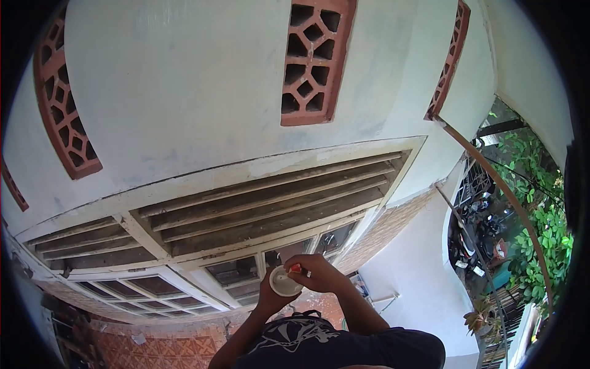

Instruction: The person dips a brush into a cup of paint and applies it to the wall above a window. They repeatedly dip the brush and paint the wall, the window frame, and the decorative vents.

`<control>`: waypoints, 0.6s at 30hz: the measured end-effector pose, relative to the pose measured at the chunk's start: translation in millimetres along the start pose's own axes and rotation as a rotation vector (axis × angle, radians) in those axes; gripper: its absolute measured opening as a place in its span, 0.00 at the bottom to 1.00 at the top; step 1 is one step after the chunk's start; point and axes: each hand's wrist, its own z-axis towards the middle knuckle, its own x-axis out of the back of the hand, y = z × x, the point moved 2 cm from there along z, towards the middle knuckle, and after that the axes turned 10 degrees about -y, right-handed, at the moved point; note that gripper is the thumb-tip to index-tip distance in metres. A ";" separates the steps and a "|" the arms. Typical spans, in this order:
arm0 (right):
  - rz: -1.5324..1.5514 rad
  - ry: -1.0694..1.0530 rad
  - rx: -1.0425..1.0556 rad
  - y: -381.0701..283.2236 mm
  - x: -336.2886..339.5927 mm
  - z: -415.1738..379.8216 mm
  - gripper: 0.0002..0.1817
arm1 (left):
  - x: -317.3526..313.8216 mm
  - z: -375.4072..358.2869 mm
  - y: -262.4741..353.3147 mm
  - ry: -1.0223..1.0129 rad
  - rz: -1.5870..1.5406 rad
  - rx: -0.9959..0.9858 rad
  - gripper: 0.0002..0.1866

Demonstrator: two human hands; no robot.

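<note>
My left hand is wrapped around a small white round cup, held up in front of my chest with its mouth facing me. The inside of the cup looks pale. Above its right rim, my right hand has its fingers closed on a small red-orange thing. That could be a brush handle, but I cannot tell its kind, since the fingers cover most of it. Its lower end is hidden at the cup's mouth.
Ahead rises a pale wall with reddish vent blocks. Below them are wooden louvres and framed window panes. Patterned orange tiles cover the floor. At right, a brown pole slants past parked motorcycles and green plants.
</note>
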 end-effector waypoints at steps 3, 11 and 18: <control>-0.046 -0.038 0.067 4.6 -6.6 1.0 0.14 | -2.1 -0.7 -1.2 -0.014 -0.016 0.005 0.44; -0.063 0.043 0.057 -3.2 0.9 -1.5 0.11 | -2.9 0.7 -3.0 0.021 -0.017 0.007 0.42; 0.065 0.050 -0.016 5.7 -5.5 -0.7 0.10 | 0.1 6.5 5.2 0.066 0.039 -0.052 0.40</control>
